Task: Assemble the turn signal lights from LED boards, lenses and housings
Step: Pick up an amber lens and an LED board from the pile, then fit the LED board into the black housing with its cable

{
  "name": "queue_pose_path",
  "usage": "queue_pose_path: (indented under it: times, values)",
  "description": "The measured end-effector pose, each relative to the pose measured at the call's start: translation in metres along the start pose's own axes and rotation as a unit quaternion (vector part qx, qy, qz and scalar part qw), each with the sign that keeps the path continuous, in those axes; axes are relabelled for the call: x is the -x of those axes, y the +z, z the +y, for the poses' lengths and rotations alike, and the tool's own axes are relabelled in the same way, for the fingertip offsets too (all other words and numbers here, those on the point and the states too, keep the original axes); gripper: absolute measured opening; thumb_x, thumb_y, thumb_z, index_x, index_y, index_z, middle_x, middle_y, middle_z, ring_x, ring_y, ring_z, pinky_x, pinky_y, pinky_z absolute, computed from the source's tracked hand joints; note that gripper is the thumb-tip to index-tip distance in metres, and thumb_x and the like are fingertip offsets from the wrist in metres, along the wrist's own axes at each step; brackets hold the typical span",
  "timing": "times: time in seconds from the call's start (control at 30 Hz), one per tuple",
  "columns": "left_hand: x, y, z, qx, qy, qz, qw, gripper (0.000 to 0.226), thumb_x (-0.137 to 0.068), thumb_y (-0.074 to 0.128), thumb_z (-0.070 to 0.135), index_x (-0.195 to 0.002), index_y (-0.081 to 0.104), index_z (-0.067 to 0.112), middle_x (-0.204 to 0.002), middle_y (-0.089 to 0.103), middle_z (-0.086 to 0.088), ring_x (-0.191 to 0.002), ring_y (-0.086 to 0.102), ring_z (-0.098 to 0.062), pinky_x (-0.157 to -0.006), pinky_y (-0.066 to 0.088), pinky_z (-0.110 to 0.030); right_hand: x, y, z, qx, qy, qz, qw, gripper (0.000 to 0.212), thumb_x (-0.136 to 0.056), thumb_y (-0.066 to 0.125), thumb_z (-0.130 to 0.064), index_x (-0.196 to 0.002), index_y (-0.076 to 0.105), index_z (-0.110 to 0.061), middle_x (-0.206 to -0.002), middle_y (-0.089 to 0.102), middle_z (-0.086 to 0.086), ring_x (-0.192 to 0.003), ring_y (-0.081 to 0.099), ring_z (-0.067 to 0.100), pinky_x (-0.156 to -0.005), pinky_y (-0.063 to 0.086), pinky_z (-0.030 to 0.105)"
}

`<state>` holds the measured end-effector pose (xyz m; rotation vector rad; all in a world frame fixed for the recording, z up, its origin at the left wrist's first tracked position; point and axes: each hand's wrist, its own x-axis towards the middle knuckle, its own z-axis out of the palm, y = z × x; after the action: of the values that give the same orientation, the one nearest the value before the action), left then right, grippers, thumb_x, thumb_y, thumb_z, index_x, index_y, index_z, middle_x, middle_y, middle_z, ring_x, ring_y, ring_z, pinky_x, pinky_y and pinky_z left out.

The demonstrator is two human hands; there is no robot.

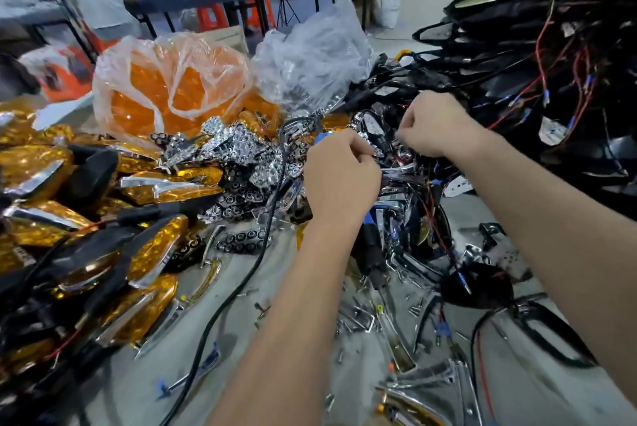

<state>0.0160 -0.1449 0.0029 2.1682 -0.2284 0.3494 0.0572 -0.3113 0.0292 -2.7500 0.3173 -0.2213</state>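
Head view, and both hands are working right at the middle of the pile. Left hand [339, 170] is curled tight, knuckles up, closed round something small with a blue bit poking out at its top; what exactly it holds is hidden under the fist. Right hand [432, 125] is curled too, its fingers [403, 136] pinching toward the left, perhaps on a thin wire, though the pinch itself is too small to make out.

The part between them looks like a chrome housing piece [396, 170] with wires trailing. I'd judge it light and rigid, slick on that plated face, so the edges are the place to take hold, not the shiny front. The thin red and black leads [427, 205] are limp and snag-prone; tugging them would be risky.

Outward now: a heap of silver reflector inserts [238, 153], faceted and glittery, stiff little plastic things. Left of that, amber lenses [165, 181], glossy, curved, prismatic. A crinkled clear bag [169, 87] holds more orange lenses. A black cable [241, 274] snakes across the grey tabletop [241, 339]. Matte black housings [517, 56] are stacked high on the right, wires tangled through them.
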Motion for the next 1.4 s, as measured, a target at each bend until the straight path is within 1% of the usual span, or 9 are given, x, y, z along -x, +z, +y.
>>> queue_pose_path:
  times: [0.13,0.37,0.53,0.6,0.7,0.87,1.0,1.17,1.4]
  values:
    - [-0.003,0.003,0.002,0.003,-0.013,0.012,1.000,0.027,-0.084,0.058,0.005,-0.080,0.072,0.028,-0.071,0.066,0.015,-0.064,0.060,-0.002,-0.056,0.036,-0.010,-0.004,0.023,-0.010,0.052,0.021,-0.031,0.998,0.017,-0.094,0.063,-0.026,-0.094,0.075,-0.014,-0.090,0.070,0.010,-0.093,0.067,0.035,-0.077,0.055,0.037]
    - [0.002,0.003,-0.003,0.027,-0.019,0.023,0.999,0.028,-0.087,0.059,0.004,-0.083,0.073,0.027,-0.075,0.067,0.016,-0.067,0.063,-0.002,-0.058,0.040,-0.006,0.001,0.024,-0.007,-0.023,0.040,-0.043,0.998,0.027,-0.096,0.064,-0.026,-0.087,0.074,-0.004,-0.080,0.072,0.011,-0.084,0.067,0.036,-0.073,0.056,0.037]
    - [0.003,0.007,0.006,0.025,-0.034,0.035,0.998,0.006,-0.099,0.060,0.023,-0.101,0.065,0.021,-0.085,0.064,0.010,-0.078,0.060,-0.006,-0.067,0.045,-0.026,0.015,0.021,-0.008,-0.026,0.019,-0.010,0.999,0.033,-0.095,0.067,-0.027,-0.079,0.073,0.001,-0.068,0.067,0.013,-0.075,0.064,0.034,-0.069,0.054,0.037]
    - [0.000,0.011,0.009,0.049,-0.068,-0.004,0.997,0.020,-0.101,0.060,0.034,-0.106,0.062,0.015,-0.088,0.062,0.006,-0.079,0.063,-0.009,-0.069,0.050,-0.029,0.020,0.019,-0.008,-0.022,-0.007,-0.001,1.000,0.033,-0.094,0.069,-0.025,-0.070,0.072,-0.002,-0.065,0.066,0.013,-0.073,0.064,0.034,-0.064,0.052,0.035]
    - [-0.005,0.018,0.014,0.059,-0.097,-0.043,0.993,0.035,-0.100,0.062,0.039,-0.094,0.062,0.004,-0.088,0.069,-0.011,-0.081,0.071,-0.035,-0.078,0.057,-0.047,0.026,0.015,-0.010,-0.023,-0.052,-0.007,0.998,0.032,-0.087,0.063,-0.008,-0.056,0.065,-0.015,-0.064,0.067,0.011,-0.071,0.064,0.034,-0.059,0.049,0.035]
    - [-0.008,0.015,0.007,0.167,-0.150,0.026,0.974,0.030,-0.098,0.066,0.022,-0.078,0.064,0.000,-0.072,0.071,-0.019,-0.069,0.071,-0.037,-0.073,0.061,-0.051,0.033,0.011,-0.009,-0.060,-0.075,-0.002,0.995,0.026,-0.089,0.073,-0.028,-0.070,0.076,-0.011,-0.076,0.075,0.011,-0.080,0.069,0.028,-0.077,0.058,0.043]
    - [-0.002,0.005,0.006,0.249,-0.117,0.076,0.958,0.027,-0.101,0.064,0.020,-0.088,0.060,-0.004,-0.079,0.067,-0.026,-0.045,0.064,-0.015,-0.052,0.051,-0.036,0.034,0.012,-0.010,-0.090,-0.056,-0.013,0.994,0.026,-0.093,0.076,-0.040,-0.088,0.076,-0.015,-0.081,0.072,0.003,-0.078,0.066,0.018,-0.072,0.055,0.033]
    - [-0.002,-0.016,0.006,0.327,-0.061,0.117,0.936,0.019,-0.103,0.062,0.015,-0.088,0.061,0.003,-0.066,0.063,-0.005,-0.047,0.062,-0.014,-0.051,0.049,-0.034,0.040,0.009,-0.013,-0.127,-0.064,-0.033,0.989,0.051,-0.102,0.057,-0.054,-0.099,0.073,-0.006,-0.082,0.071,0.009,-0.076,0.063,0.024,-0.062,0.042,0.032]
    - [-0.009,-0.043,-0.001,0.473,-0.103,0.196,0.853,0.021,-0.104,0.061,0.006,-0.084,0.054,0.008,-0.067,0.064,-0.003,-0.052,0.061,-0.015,-0.052,0.048,-0.025,0.043,-0.003,-0.014,-0.138,-0.113,-0.056,0.982,0.025,-0.097,0.070,-0.048,-0.106,0.071,-0.025,-0.081,0.060,-0.019,-0.070,0.059,-0.006,-0.059,0.038,0.014]
